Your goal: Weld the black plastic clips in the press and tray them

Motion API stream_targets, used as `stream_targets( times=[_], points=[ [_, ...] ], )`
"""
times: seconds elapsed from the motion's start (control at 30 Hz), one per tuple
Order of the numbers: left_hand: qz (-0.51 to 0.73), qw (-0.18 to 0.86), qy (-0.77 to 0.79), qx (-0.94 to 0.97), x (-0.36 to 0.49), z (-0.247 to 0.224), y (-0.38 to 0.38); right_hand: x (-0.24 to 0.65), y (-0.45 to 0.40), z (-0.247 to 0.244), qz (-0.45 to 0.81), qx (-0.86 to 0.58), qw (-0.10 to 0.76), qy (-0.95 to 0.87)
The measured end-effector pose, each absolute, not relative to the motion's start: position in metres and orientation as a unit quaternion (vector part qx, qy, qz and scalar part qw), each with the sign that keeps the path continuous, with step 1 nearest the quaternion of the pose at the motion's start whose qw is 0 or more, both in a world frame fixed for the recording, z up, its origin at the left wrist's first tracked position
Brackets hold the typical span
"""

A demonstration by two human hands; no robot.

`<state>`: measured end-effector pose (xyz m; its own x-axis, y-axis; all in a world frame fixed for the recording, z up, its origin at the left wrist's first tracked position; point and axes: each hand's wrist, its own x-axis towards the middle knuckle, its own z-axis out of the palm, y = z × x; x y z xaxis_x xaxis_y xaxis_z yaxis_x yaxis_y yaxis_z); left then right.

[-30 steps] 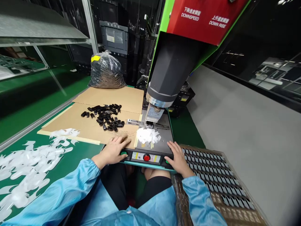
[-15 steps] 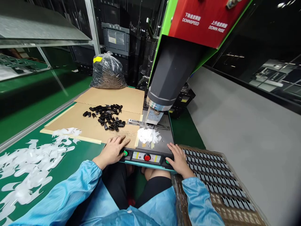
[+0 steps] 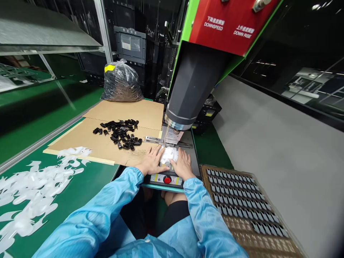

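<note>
Both hands rest on either side of a small pile of white pieces (image 3: 170, 154) on the machine's grey base plate (image 3: 194, 163). My left hand (image 3: 152, 161) touches the pile's left edge, fingers spread, nothing gripped. At the right edge, my right hand (image 3: 183, 164) has its fingers apart and holds nothing. Directly behind the pile is the clear block of the press head (image 3: 174, 137), under the dark cylinder (image 3: 189, 82). In front, the control panel shows a red button (image 3: 167, 179).
Black clips (image 3: 122, 134) lie on cardboard (image 3: 80, 138), with a filled plastic bag (image 3: 122, 81) behind. White cut-outs (image 3: 34, 190) cover the green table at left. A brown tray (image 3: 242, 229) holding rows of grey parts stands at right. The machine's red housing (image 3: 228, 25) overhangs.
My hands have moved inward and forward from the panel's two green buttons to the white pile. The pile is now narrower between them. The camera view has shifted slightly.
</note>
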<state>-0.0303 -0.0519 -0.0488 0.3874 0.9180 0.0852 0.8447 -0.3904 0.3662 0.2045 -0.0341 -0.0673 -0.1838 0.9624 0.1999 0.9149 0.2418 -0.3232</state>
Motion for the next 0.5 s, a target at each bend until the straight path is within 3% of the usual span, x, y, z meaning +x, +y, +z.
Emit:
stream_targets(
  times=[0.17,0.5],
  points=[
    [0.161,0.112,0.539,0.819,-0.021,-0.057,-0.048,0.215,-0.022,-0.065,0.088,-0.656,0.279,-0.695],
    [0.189,0.098,0.533,0.819,-0.022,-0.057,-0.052,0.222,0.010,-0.048,0.110,-0.697,0.203,-0.679]
  ],
)
